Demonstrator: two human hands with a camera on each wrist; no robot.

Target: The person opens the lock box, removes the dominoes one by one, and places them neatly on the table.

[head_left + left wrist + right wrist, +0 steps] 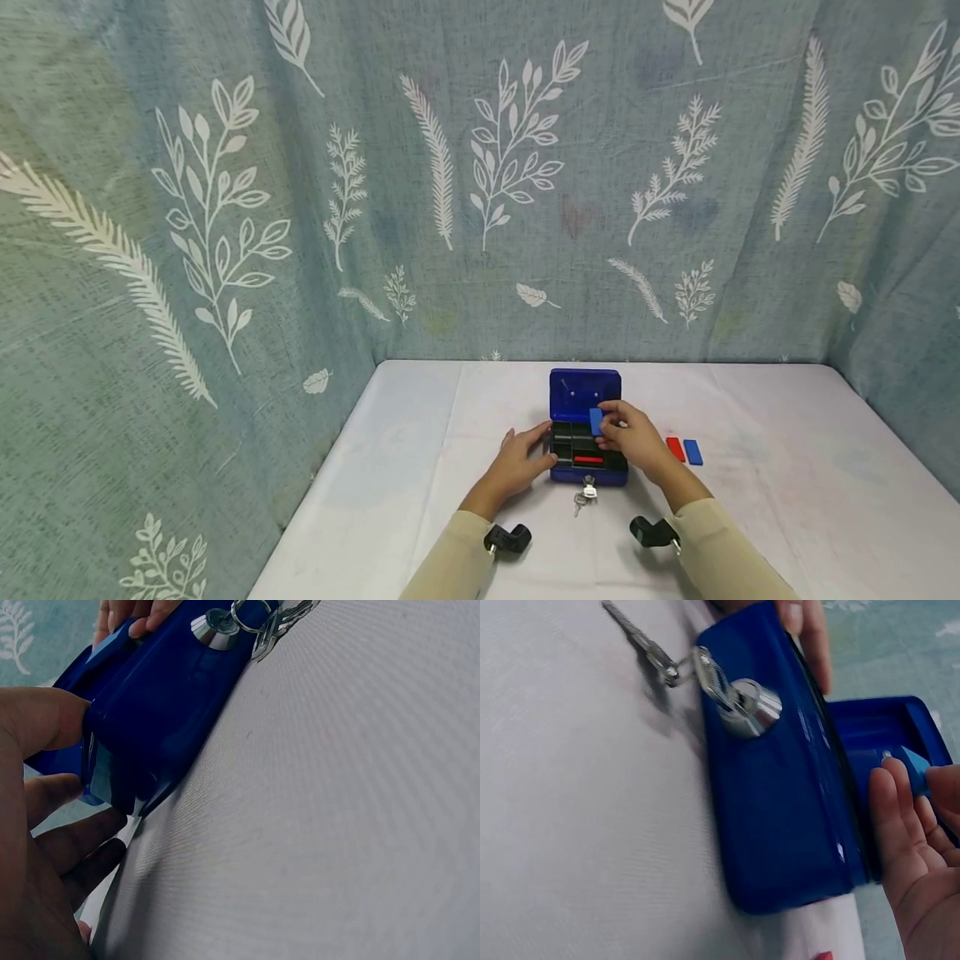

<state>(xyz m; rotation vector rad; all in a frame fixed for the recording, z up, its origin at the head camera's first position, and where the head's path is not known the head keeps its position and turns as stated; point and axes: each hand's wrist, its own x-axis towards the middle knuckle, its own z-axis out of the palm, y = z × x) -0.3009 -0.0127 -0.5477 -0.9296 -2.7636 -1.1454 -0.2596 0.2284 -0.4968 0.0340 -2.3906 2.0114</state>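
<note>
A blue cash box (pixel 588 476) sits on the table with its lid (pixel 574 392) raised and a black compartment tray (pixel 561 432) inside. A red block (pixel 588 460) lies in a front compartment. My left hand (pixel 516 462) rests on the box's left side; in the left wrist view its thumb (pixel 56 718) lies at the rim, with the other fingers spread along the side. Over the tray's right half, my right hand (pixel 632 435) pinches a flat blue block (pixel 596 422) between thumb and fingers, in front of the lid. Keys (pixel 581 500) hang from the front lock (pixel 750 709).
To the right of the box, a red block (pixel 676 450) and another blue block (pixel 693 452) lie side by side on the white tablecloth (pixel 757 517). A leaf-patterned curtain (pixel 450 300) hangs behind the table and along its sides.
</note>
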